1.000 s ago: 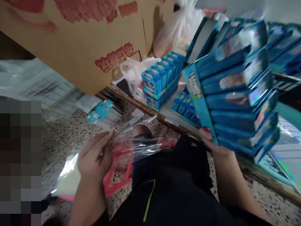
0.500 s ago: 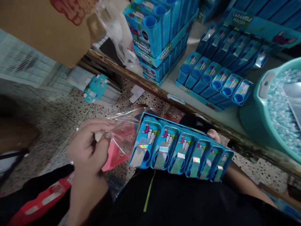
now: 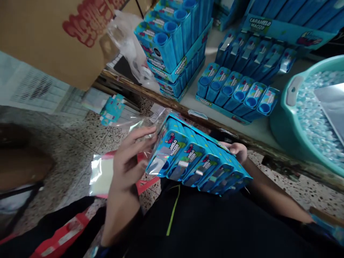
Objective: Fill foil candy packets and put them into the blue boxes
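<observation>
At the left, a shiny pale sheet (image 3: 100, 175) lies low, just past the left hand (image 3: 130, 157), whose fingers are bent and a little apart, up against the short near end of the box. Clear plastic film, part of a bag (image 3: 138, 123), spreads from around those fingertips and lies by that same end; whether the left grip is pinching the film or only pressing it, and whether the bag's mouth goes around the box, I cannot tell. The blue box (image 3: 199, 157) itself is held up in front of the dark shirt, between the two hands, with six packets in a row. Its long axis runs left to right, slanting downward toward the right in this view, so the short left end points straight at the bag and the left hand is the nearer one to it. Toward the other end, the right hand (image 3: 238, 151) has its grip closed on the box's long upper edge, thumb on top. Beyond the box stands the worktop (image 3: 169, 107), with stacked boxes (image 3: 161, 68) on it and, farthest right, a teal tub (image 3: 279, 107), well apart from the bag.
</observation>
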The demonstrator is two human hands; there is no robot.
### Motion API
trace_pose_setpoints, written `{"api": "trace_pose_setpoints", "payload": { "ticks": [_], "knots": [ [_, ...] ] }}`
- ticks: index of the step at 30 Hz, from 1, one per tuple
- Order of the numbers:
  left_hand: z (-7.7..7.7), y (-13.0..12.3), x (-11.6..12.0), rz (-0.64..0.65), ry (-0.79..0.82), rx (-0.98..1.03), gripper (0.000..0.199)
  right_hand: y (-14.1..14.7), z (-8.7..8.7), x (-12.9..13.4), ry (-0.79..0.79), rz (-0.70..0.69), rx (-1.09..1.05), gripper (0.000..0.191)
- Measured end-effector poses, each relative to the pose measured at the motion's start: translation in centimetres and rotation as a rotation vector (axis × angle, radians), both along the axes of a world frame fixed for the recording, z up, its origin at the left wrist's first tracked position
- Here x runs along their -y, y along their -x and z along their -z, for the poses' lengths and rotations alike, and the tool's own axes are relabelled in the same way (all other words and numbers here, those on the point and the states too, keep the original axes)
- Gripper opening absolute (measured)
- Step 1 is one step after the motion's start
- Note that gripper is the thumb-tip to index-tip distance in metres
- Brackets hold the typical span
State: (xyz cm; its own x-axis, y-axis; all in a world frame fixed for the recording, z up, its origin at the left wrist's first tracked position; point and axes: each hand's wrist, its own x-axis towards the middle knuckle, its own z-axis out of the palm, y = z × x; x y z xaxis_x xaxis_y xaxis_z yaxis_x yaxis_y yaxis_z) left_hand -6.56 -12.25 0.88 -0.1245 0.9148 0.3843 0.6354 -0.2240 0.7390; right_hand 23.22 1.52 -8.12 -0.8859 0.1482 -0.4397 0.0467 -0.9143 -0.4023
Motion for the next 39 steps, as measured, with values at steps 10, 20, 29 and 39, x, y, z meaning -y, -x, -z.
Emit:
{"api": "trace_pose_setpoints", "payload": {
  "ticks": [10,20,29,39],
  "knots": [
    [1.5,-0.6,1.3,-0.043,-0.036,0.106,0.037,1.9,2.6,-1.3,-0.067,-0.179,-0.283,0.065],
    [1.4,3.6,1.0,-0.555,-0.046,0.014,0.019,10.0,2.7,4.5,-0.154,-0.002,-0.239,0.055],
    [3.9,1.3,0.4,-0.395,-0.155,-0.111,0.011,14.3,5.6,6.7,-0.192,0.046,-0.206,0.060],
    [7.1,0.3,3.2,-0.558,-0.342,-0.389,0.014,19.1,6.1,5.5,-0.573,0.073,0.032,0.058]
  ]
}}
